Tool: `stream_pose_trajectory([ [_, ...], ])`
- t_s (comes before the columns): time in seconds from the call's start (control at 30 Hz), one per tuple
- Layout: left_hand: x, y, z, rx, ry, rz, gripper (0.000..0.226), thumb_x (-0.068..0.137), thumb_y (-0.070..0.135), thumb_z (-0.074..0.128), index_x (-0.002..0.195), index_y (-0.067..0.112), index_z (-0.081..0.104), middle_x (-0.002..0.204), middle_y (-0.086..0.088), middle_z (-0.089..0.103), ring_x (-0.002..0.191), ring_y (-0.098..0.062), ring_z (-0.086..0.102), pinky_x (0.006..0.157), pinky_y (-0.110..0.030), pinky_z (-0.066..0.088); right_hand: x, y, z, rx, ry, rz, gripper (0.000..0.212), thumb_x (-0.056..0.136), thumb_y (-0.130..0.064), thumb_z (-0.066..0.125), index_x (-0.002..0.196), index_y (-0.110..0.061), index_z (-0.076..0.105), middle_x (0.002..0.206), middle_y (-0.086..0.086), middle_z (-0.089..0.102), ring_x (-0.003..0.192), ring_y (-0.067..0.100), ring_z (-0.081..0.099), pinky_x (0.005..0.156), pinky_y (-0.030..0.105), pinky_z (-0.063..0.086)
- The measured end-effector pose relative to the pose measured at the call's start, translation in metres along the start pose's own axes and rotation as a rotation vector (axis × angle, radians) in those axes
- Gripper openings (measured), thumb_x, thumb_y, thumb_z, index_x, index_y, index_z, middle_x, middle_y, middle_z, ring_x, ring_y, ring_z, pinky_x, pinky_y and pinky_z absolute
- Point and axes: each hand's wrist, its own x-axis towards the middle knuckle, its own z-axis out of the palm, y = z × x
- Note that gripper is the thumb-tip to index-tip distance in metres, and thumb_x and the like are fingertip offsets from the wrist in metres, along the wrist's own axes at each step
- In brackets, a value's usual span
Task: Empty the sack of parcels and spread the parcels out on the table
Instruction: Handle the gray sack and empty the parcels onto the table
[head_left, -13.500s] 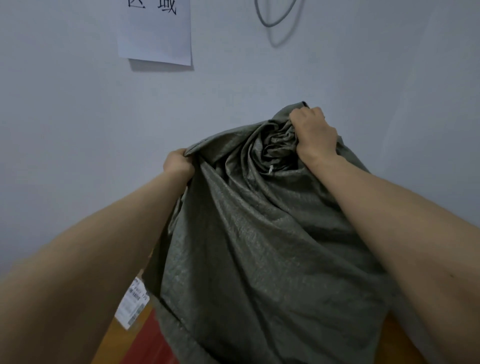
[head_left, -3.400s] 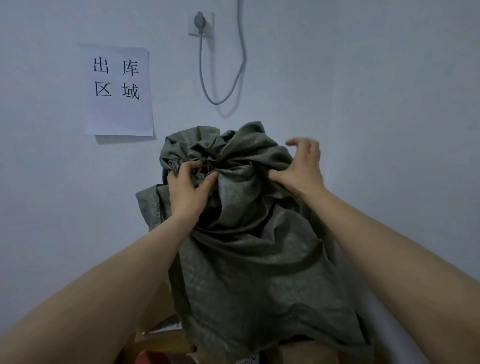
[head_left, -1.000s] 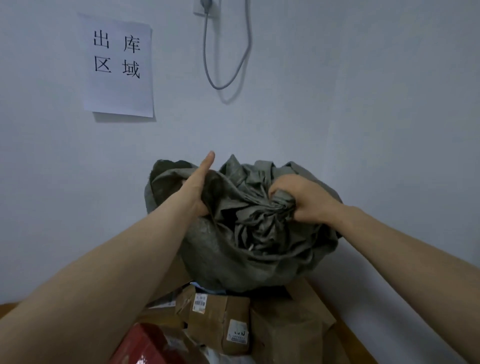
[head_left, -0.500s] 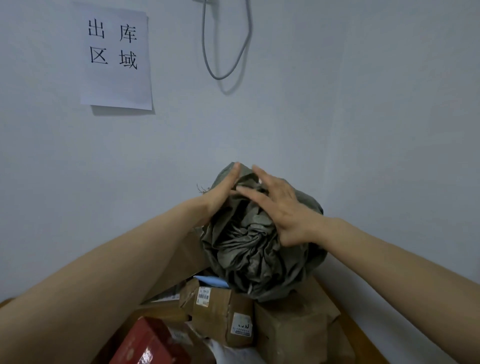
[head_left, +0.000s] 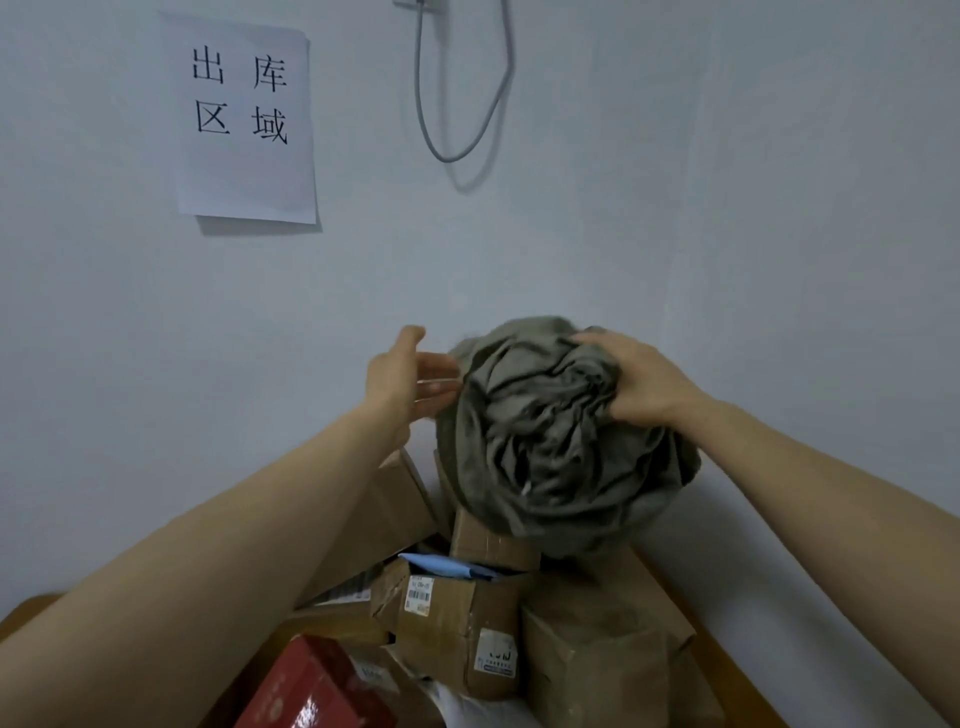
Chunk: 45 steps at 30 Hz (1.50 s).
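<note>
The grey-green sack (head_left: 550, 441) is crumpled into a ball above the pile of parcels. My right hand (head_left: 639, 382) grips its upper right side. Beside the sack's left edge my left hand (head_left: 400, 376) is open, blurred, fingers apart, at most brushing the cloth. Below lie several brown cardboard parcels: a labelled box (head_left: 457, 629) in the middle, a larger one (head_left: 597, 649) to its right, a flat one (head_left: 384, 499) leaning at the wall. A red box (head_left: 311, 691) sits at the lower left.
The wooden table (head_left: 727, 670) shows at the lower right edge and far left, set into a corner of white walls. A paper sign (head_left: 244, 119) and a hanging grey cable (head_left: 462, 104) are on the back wall.
The sack was bundled down from a loose hanging shape into a tight ball. In the last half second my left hand came off it to the left and my right hand closed on it.
</note>
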Motion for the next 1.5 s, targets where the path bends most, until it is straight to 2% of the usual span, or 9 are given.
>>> stream_pose_trajectory([
  [0.17, -0.001, -0.021, 0.003, 0.148, 0.01, -0.274, 0.079, 0.09, 0.068, 0.035, 0.148, 0.014, 0.03, 0.152, -0.016, 0.03, 0.135, -0.042, 0.033, 0.102, -0.059, 0.034, 0.003, 0.014, -0.029, 0.401, 0.452, 0.322, 0.072, 0.06, -0.022, 0.087, 0.123, -0.007, 0.054, 0.109, 0.0, 0.058, 0.098, 0.011, 0.053, 0.072, -0.003, 0.037],
  [0.27, -0.01, -0.027, 0.017, -0.027, -0.082, -0.435, 0.102, 0.076, 0.085, 0.032, 0.153, 0.025, 0.004, 0.161, -0.005, -0.001, 0.143, -0.047, 0.007, 0.093, -0.075, 0.029, -0.002, 0.019, -0.039, 0.533, 0.567, 0.388, 0.07, 0.063, 0.0, 0.085, 0.124, -0.003, 0.051, 0.109, 0.0, 0.058, 0.097, 0.009, 0.055, 0.072, -0.006, 0.04],
  [0.47, -0.027, -0.018, 0.046, -0.215, -0.27, -0.557, 0.114, 0.071, 0.09, 0.025, 0.153, 0.013, 0.005, 0.159, -0.016, 0.006, 0.137, -0.054, 0.018, 0.097, -0.076, 0.026, -0.022, 0.021, -0.041, 0.706, 0.615, 0.391, 0.058, 0.061, 0.008, 0.082, 0.109, -0.012, 0.058, 0.097, -0.009, 0.064, 0.079, -0.008, 0.062, 0.075, 0.008, 0.052],
  [0.77, 0.004, -0.001, 0.057, -0.375, -0.307, -0.402, 0.101, 0.066, 0.091, 0.037, 0.124, 0.011, 0.057, 0.124, -0.015, 0.059, 0.1, -0.035, 0.057, 0.068, -0.049, 0.049, -0.047, 0.034, -0.071, 0.61, 0.074, 0.449, 0.027, 0.081, 0.012, 0.064, 0.089, -0.014, 0.064, 0.083, 0.005, 0.066, 0.069, 0.011, 0.064, 0.051, 0.018, 0.051],
  [0.9, 0.009, -0.014, 0.05, -0.121, -0.23, -0.414, 0.058, 0.079, 0.046, 0.071, 0.123, 0.01, 0.057, 0.118, -0.013, 0.063, 0.106, -0.032, 0.059, 0.078, -0.045, 0.049, -0.061, 0.036, -0.068, 0.519, -0.142, 0.451, 0.025, 0.079, 0.013, 0.065, 0.093, -0.008, 0.066, 0.087, 0.006, 0.069, 0.076, 0.014, 0.063, 0.061, 0.019, 0.053],
  [1.0, 0.008, -0.033, 0.05, 0.202, -0.155, -0.237, 0.048, 0.085, -0.001, 0.06, 0.131, 0.004, 0.049, 0.12, -0.018, 0.06, 0.102, -0.035, 0.059, 0.082, -0.046, 0.051, -0.062, 0.032, -0.058, 0.363, -0.366, 0.427, 0.023, 0.073, 0.013, 0.068, 0.084, -0.007, 0.065, 0.078, 0.003, 0.069, 0.07, 0.009, 0.062, 0.057, 0.014, 0.049],
  [1.23, -0.011, -0.037, 0.06, 0.345, -0.477, -0.045, 0.037, 0.089, 0.014, 0.054, 0.125, 0.013, 0.059, 0.126, -0.017, 0.061, 0.109, -0.032, 0.06, 0.099, -0.047, 0.048, -0.052, 0.02, -0.035, 0.376, -0.45, 0.451, 0.044, 0.063, 0.005, 0.082, 0.085, -0.028, 0.062, 0.084, -0.017, 0.067, 0.079, -0.005, 0.062, 0.066, 0.01, 0.047],
  [1.37, -0.017, -0.021, 0.057, 0.313, -0.759, -0.144, 0.081, 0.067, 0.066, 0.065, 0.129, 0.015, 0.056, 0.128, -0.006, 0.062, 0.114, -0.02, 0.06, 0.098, -0.036, 0.046, -0.048, 0.015, -0.021, 0.363, -0.356, 0.428, 0.048, 0.063, 0.0, 0.083, 0.09, -0.03, 0.056, 0.089, -0.021, 0.059, 0.085, -0.002, 0.056, 0.063, 0.003, 0.042],
  [1.5, -0.023, -0.013, 0.065, 0.847, -0.762, 0.047, 0.135, 0.044, 0.067, 0.08, 0.151, 0.03, 0.007, 0.149, 0.006, 0.03, 0.135, -0.017, 0.035, 0.114, -0.04, 0.03, -0.043, 0.012, -0.005, 0.315, -0.27, 0.408, 0.059, 0.048, -0.025, 0.087, 0.097, -0.03, 0.054, 0.09, -0.022, 0.058, 0.087, 0.0, 0.055, 0.069, 0.005, 0.039],
])
